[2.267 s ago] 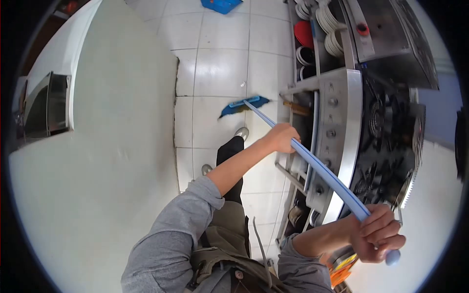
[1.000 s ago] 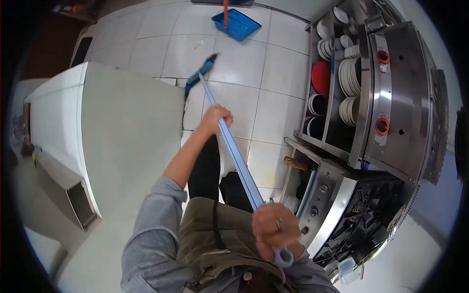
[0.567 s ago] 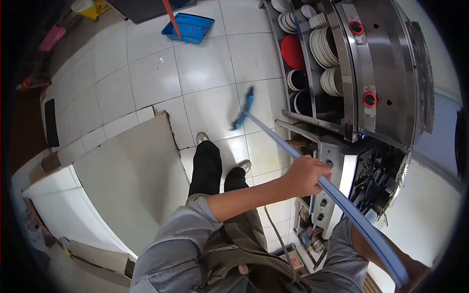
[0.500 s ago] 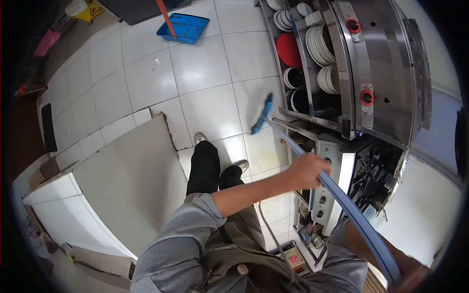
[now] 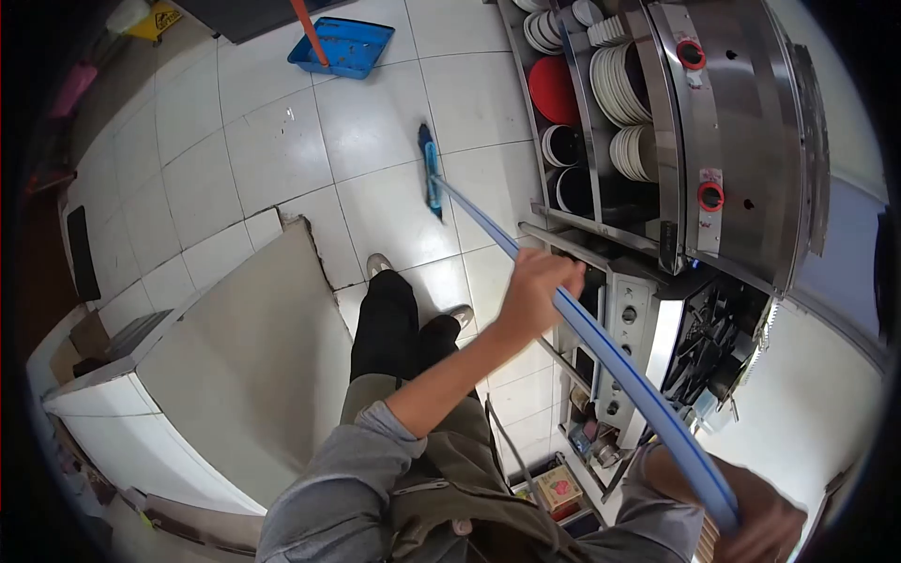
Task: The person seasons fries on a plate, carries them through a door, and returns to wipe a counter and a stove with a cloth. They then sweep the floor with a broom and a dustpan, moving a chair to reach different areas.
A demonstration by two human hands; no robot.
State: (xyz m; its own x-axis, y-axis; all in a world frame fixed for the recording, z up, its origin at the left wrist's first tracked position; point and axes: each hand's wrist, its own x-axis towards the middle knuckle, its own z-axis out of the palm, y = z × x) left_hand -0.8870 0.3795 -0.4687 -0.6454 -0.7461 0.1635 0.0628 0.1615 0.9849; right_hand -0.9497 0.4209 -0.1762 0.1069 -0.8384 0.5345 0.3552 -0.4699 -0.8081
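A broom with a blue head [image 5: 431, 176] rests its dark bristles on the white tiled floor, its long blue-and-white handle [image 5: 619, 371] slanting up toward me. Midway along that handle, my left hand [image 5: 540, 291] is closed around it. My right hand [image 5: 762, 521] is wrapped near the handle's upper end at the lower right, partly blurred. At the top of the view a blue dustpan [image 5: 352, 47] with an orange stick handle lies on the floor, with some dark debris in it.
To the right stand shelves with stacked plates [image 5: 619, 84], a steel cooking unit [image 5: 741, 131] with red knobs, and a stove [image 5: 629, 310]. A pale block with a raised top [image 5: 244, 347] borders the left. A yellow sign [image 5: 155, 21] is at the upper left.
The broom head has swept left across the tiles, away from the shelves. My left hand has moved left with the handle, and my right hand has shifted slightly left.
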